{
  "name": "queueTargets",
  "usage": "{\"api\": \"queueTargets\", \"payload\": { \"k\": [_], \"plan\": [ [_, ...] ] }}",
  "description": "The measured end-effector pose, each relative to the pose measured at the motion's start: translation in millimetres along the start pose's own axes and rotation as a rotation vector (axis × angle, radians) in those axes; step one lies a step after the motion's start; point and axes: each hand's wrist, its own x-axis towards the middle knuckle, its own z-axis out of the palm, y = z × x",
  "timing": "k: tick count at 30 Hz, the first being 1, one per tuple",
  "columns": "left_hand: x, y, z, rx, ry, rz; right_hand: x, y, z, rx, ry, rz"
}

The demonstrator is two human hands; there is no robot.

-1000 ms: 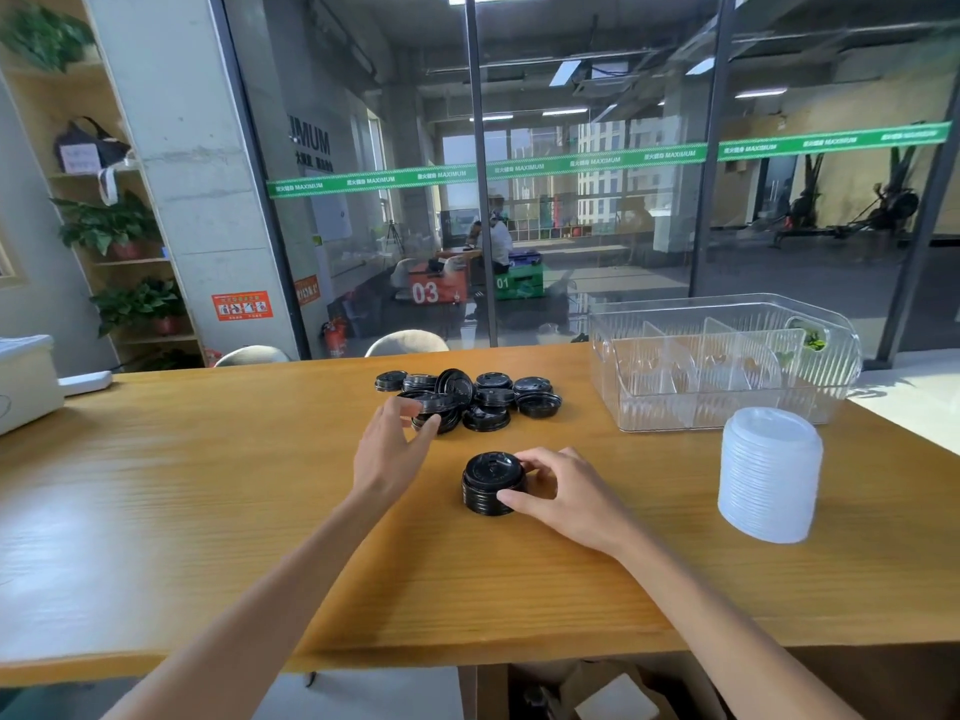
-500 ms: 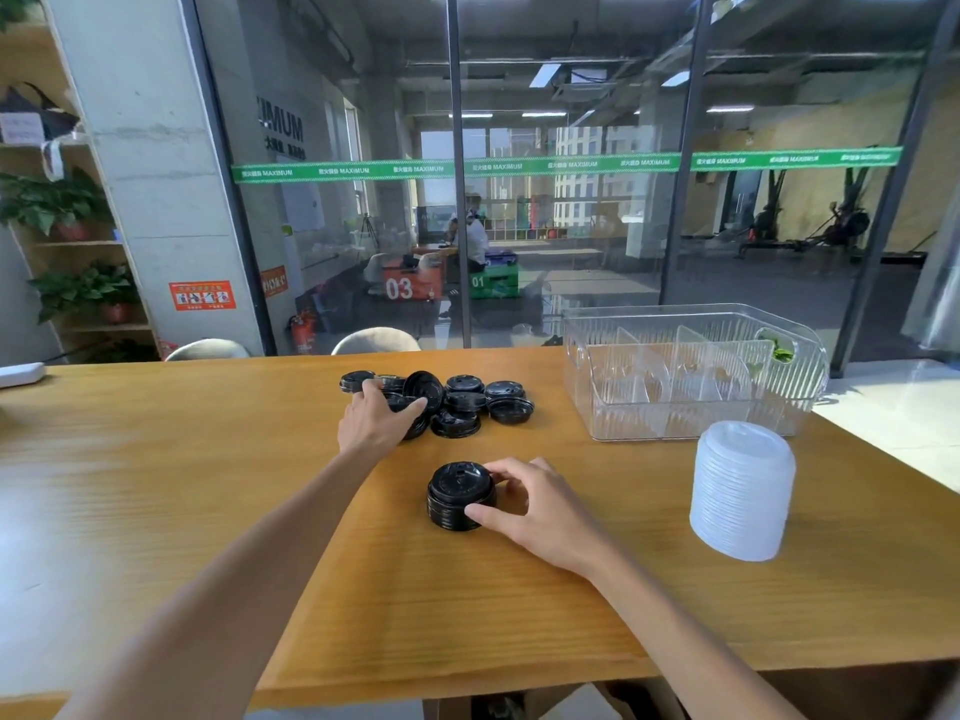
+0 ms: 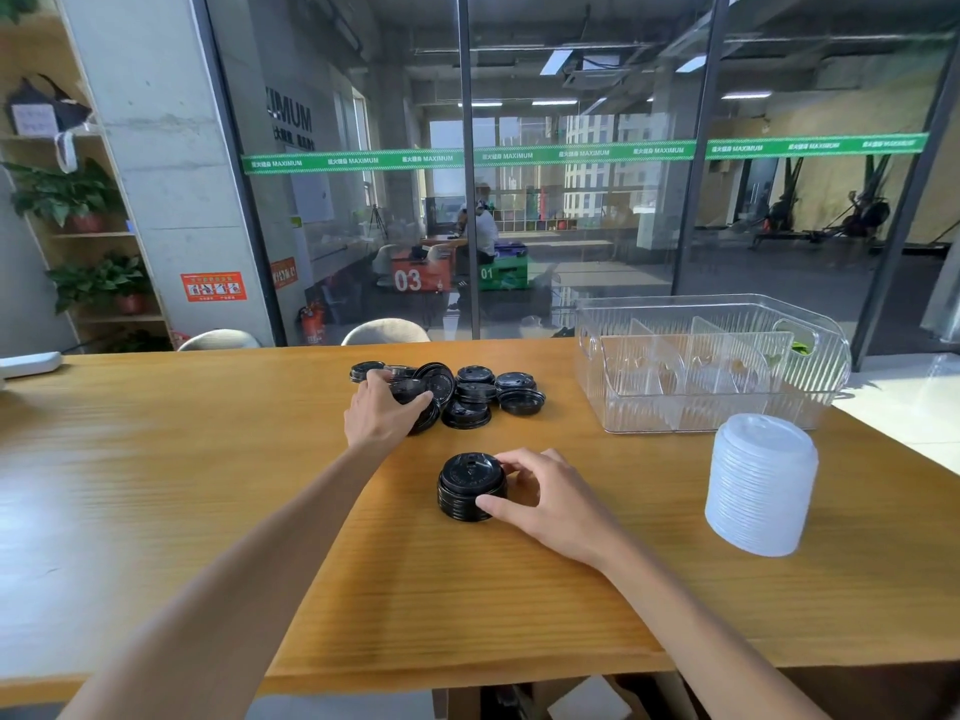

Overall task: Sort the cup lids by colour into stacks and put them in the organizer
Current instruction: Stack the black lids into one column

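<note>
A short stack of black lids (image 3: 470, 485) stands on the wooden table (image 3: 156, 485) in front of me. My right hand (image 3: 540, 498) holds its right side, thumb and fingers curled round it. Farther back lies a loose pile of black lids (image 3: 478, 392). My left hand (image 3: 387, 413) reaches into the pile's left end and grips one black lid (image 3: 415, 394). A tall stack of white lids (image 3: 758, 483) stands at the right. The clear plastic organizer (image 3: 711, 363) with dividers sits behind it, with no lids visible inside.
Glass walls run along the table's far edge, with two chair backs (image 3: 384, 331) just beyond it. A white device (image 3: 28, 363) lies at the far left. The table's right edge is close beside the white stack and organizer.
My left hand has moved forward from above the table into the loose pile and closed on a black lid. My right hand has stayed on the black stack.
</note>
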Motion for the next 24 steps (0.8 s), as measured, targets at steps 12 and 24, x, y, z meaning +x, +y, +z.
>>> {"api": "queueTargets", "payload": {
  "k": [12, 24],
  "plan": [
    [-52, -6, -37, -0.291, -0.033, 0.113, 0, -5, -1, -0.010, -0.019, -0.011],
    [-129, 21, -55, -0.559, -0.478, 0.339, -1, -10, -2, 0.109, 0.039, -0.048]
  ]
}}
